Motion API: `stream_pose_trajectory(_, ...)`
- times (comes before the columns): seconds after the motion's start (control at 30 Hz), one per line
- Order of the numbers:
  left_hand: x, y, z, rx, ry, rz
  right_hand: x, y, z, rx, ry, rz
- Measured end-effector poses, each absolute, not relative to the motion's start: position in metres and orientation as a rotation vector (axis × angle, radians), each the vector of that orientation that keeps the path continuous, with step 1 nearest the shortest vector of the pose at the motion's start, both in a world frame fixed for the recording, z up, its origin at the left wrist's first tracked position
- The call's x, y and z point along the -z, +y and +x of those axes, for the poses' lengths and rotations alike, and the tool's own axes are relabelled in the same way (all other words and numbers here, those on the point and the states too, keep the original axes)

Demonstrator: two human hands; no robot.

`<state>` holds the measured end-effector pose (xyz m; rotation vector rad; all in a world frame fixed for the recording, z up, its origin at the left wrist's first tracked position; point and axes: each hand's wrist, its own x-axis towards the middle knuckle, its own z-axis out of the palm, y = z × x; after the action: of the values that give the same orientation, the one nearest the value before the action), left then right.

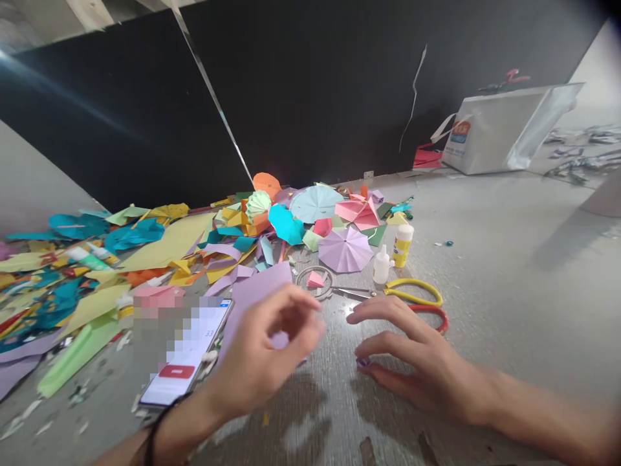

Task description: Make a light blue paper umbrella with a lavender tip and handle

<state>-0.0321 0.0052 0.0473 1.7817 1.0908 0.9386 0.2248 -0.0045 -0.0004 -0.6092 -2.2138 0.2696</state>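
Observation:
My right hand (417,366) pinches a small purple piece of paper (362,363), seemingly rolled, between thumb and a finger; its index finger stretches out above. Opposite it, my left hand (272,343) is raised with curved fingers, thumb and fingertips slightly apart, and I see nothing between them. A purple sheet of paper (257,285) lies behind and partly under the left hand. Just beyond the hands are scissors (414,291) with yellow and red handles, a grey ring of tape (303,282), and a pink paper piece (315,279) within the ring.
A white squeeze bottle (381,266) and a yellow glue stick (402,246) stand behind the scissors. Folded paper fans, such as a purple one (345,251), and coloured scraps pile up to the left. A phone (187,362) lies beside my left wrist. A white bag (495,129) stands back right.

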Motion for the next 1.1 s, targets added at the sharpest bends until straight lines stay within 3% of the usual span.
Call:
stream_pose_trajectory(0.13,-0.006,0.009,-0.017,-0.558,0.787,1.364,-0.001,-0.005,0.223,-0.258,-2.201,-0.570)
stream_pose_trajectory(0.27,0.013,0.005,-0.010,-0.575,0.687,1.267,-0.001,-0.006,0.221,-0.303,-2.246,-0.560)
stream_pose_trajectory(0.47,0.005,-0.005,-0.012,-0.701,0.726,1.424,0.002,-0.009,0.220,-0.410,-2.306,-0.526)
stream_pose_trajectory(0.83,0.006,-0.011,-0.016,-0.763,0.850,1.539,-0.003,-0.011,0.213,-1.509,-1.917,-0.854)
stream_pose_trajectory(1.1,0.003,-0.016,-0.011,-0.895,0.880,1.942,0.005,-0.010,0.211,-1.667,-1.707,-0.785)
